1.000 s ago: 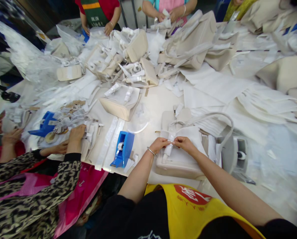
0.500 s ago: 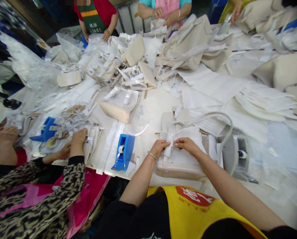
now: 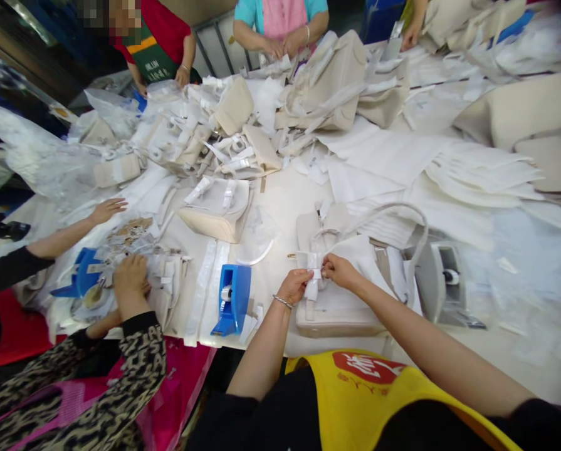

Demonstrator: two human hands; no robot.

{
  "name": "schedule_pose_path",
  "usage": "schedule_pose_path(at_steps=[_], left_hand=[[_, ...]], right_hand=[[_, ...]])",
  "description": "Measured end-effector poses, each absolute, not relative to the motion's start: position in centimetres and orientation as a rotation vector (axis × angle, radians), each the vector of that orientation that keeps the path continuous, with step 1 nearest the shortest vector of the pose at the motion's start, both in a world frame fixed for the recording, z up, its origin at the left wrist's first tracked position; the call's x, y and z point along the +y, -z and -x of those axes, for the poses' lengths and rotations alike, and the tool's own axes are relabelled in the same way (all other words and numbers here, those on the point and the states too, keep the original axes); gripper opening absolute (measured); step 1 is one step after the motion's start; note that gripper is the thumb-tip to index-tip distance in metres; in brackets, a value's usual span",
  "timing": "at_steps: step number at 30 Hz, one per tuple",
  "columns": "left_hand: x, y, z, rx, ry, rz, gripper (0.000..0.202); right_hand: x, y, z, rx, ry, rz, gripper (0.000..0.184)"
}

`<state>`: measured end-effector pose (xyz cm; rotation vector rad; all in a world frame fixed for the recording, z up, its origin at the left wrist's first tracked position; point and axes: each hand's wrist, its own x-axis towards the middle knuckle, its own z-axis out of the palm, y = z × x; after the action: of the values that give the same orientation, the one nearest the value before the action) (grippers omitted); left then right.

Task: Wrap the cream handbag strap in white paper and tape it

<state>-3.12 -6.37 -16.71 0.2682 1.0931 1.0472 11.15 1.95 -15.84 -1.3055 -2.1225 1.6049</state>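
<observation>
A cream handbag (image 3: 339, 318) lies in front of me with its looped handle (image 3: 419, 219) out to the right. White wrapping covers one of its straps (image 3: 312, 289). My left hand (image 3: 295, 286), a twisted bracelet at its wrist, pinches this wrapped strap from the left. My right hand (image 3: 340, 273) is closed at the strap's right side, fingertips pressed together on the white wrapping. Whether a piece of tape lies between those fingertips is too small to tell. White sheet material covers part of the bag.
A blue tape dispenser (image 3: 233, 300) stands left of the bag, a grey tape dispenser (image 3: 440, 282) right. Another cream bag (image 3: 217, 216) lies farther back, before a heap of wrapped bags (image 3: 233, 106). White sheets (image 3: 383, 156) spread behind. Co-workers' hands (image 3: 132, 275) are at the left.
My right hand has moved slightly left, closer to my left hand at the wrapped strap. At the far left a co-worker's arm now reaches across the table. The whole view has shifted a little.
</observation>
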Motion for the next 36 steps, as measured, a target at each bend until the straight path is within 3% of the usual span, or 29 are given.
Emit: schedule_pose_path(at_steps=[6, 12, 17, 20, 22, 27, 33, 36], left_hand=[[-6.6, 17.0, 3.1, 1.083, -1.066, -0.229, 0.031], [-6.8, 17.1, 3.0, 0.996, -1.086, -0.189, 0.033], [-7.0, 17.1, 3.1, 0.960, -1.085, -0.206, 0.034], [-7.1, 17.3, 3.1, 0.997, -1.099, -0.185, 0.033], [-7.1, 17.4, 3.1, 1.021, -1.101, -0.183, 0.032], [-6.9, 16.6, 2.8, 1.107, -1.039, -0.285, 0.031], [-7.3, 15.5, 2.8, 1.249, -1.034, -0.532, 0.036], [-7.5, 15.7, 2.6, 1.319, -1.065, -0.616, 0.036]], right_hand=[[1.3, 15.8, -11.0, -2.116, -1.528, 1.314, 0.017], [0.6, 16.5, -10.8, -1.939, -1.665, 1.448, 0.022], [0.5, 16.5, -11.6, -2.092, -1.283, 1.748, 0.042], [0.3, 15.7, -12.1, -2.056, -1.194, 1.770, 0.026], [0.0, 15.1, -12.1, -1.945, -1.307, 1.728, 0.016], [-1.2, 14.6, -10.8, -1.367, -2.042, 1.606, 0.017], [-1.4, 15.1, -9.8, -0.999, -2.286, 1.393, 0.032], [-1.5, 15.4, -9.4, -1.060, -2.284, 1.409, 0.031]])
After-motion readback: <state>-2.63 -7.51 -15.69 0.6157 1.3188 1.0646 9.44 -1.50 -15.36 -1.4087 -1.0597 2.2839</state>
